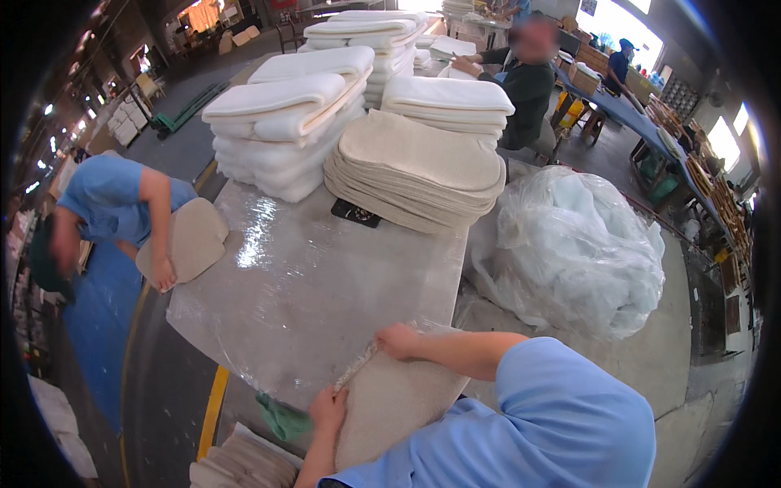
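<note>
Plain light-blue short-sleeved shirt (553, 415)

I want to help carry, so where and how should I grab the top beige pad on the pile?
Probably grip the top beige pad along its long near edge, toward both ends, coming from the camera's side: it lies flat, that edge is exposed, and white pads stand close behind.

A broad bench with a glossy grey top (325, 276) fills the middle of the frame, a white glare on its left half. Dark grey floor (268, 65) spreads behind it, with a painted yellow stripe (213, 413) at lower left and a flat blue floor strip (102, 325) beyond. A dark-framed chair (290, 37) stands at upper centre-left. At upper right, a bright white window (647, 45) backs a long blue-topped table (647, 130).
</note>
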Tool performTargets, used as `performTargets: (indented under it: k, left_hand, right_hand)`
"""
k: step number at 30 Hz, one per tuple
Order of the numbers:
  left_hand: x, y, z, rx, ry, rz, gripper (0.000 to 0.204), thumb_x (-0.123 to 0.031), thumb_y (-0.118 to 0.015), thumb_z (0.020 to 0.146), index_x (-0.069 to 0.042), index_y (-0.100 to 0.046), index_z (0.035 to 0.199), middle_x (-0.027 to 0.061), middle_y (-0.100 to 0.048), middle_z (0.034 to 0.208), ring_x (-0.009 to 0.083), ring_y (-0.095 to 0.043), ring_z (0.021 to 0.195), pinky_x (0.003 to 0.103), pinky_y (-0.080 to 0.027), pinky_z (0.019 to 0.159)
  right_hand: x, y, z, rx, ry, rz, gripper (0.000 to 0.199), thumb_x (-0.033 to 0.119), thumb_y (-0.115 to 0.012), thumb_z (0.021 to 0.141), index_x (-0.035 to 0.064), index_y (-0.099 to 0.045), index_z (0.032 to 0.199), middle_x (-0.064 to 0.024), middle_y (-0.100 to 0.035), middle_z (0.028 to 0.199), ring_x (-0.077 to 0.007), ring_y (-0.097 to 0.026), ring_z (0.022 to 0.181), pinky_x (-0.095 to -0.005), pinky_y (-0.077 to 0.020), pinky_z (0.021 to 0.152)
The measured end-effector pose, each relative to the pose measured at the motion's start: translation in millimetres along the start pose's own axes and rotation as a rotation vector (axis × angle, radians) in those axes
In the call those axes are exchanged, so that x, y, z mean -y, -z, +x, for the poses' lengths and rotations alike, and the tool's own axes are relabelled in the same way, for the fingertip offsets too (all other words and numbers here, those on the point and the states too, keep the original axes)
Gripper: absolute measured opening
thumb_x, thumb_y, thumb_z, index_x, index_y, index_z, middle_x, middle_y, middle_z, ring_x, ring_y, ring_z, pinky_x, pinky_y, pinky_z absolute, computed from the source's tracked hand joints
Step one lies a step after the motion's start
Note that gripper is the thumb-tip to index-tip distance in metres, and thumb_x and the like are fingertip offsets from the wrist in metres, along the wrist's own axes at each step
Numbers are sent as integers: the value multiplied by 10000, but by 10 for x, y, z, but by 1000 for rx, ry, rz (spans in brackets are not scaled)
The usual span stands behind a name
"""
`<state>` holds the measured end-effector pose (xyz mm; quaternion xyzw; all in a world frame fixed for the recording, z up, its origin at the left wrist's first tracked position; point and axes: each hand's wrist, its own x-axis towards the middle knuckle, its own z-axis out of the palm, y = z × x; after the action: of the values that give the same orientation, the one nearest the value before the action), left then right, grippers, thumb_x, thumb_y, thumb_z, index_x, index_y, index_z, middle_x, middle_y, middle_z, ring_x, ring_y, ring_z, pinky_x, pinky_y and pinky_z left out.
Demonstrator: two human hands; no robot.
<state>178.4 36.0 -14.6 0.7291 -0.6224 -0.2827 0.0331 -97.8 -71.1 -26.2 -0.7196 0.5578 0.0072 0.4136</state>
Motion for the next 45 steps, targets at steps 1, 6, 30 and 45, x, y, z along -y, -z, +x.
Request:
performTargets:
  k: [1, 6, 30, 45]
  left_hand:
    - [49, 62, -36, -46, -11, -131, 419, -427, -703, 968, -62, -696, 1174, 211, -706, 1086, 419, -676, 1064, 516, -531, 905]
    - [276, 601, -897, 105, 147, -288, 785, -416, -772, 919, 56, -470, 1468, 264, -650, 1309, 370, -625, 1264, 455, -486, 1076]
    - [697, 39, -442, 522, 776, -609, 852, -592, -707, 950, 133, -598, 1384, 269, -679, 1336, 327, -663, 1228, 401, -504, 1040]
    - [-80, 976, -1090, 532, 520, -1279, 612, -510, -497, 1105, -21, -563, 1467, 141, -652, 1394, 236, -633, 1262, 393, -510, 1058]
  right_hand:
    - [-31, 105, -16, -50, 75, -31, 439, 371, -640, 985, 91, -642, 1323, -235, -702, 1224, -441, -656, 1172, -518, -514, 1033]
    - [-76, 1221, -773, 183, -11, -74, 970, 585, -785, 855, 92, -397, 1595, -235, -545, 1502, -426, -565, 1347, -491, -462, 1139]
    - [-758, 767, -309, 562, -612, 26, 906, 708, -680, 904, -14, -603, 1445, -233, -624, 1433, -398, -623, 1282, -488, -531, 1030]
    - [-757, 957, -1396, -310, -100, 1075, 627, 513, -381, 1130, 0, -716, 1267, -146, -693, 1316, -258, -613, 1260, -412, -457, 1097]
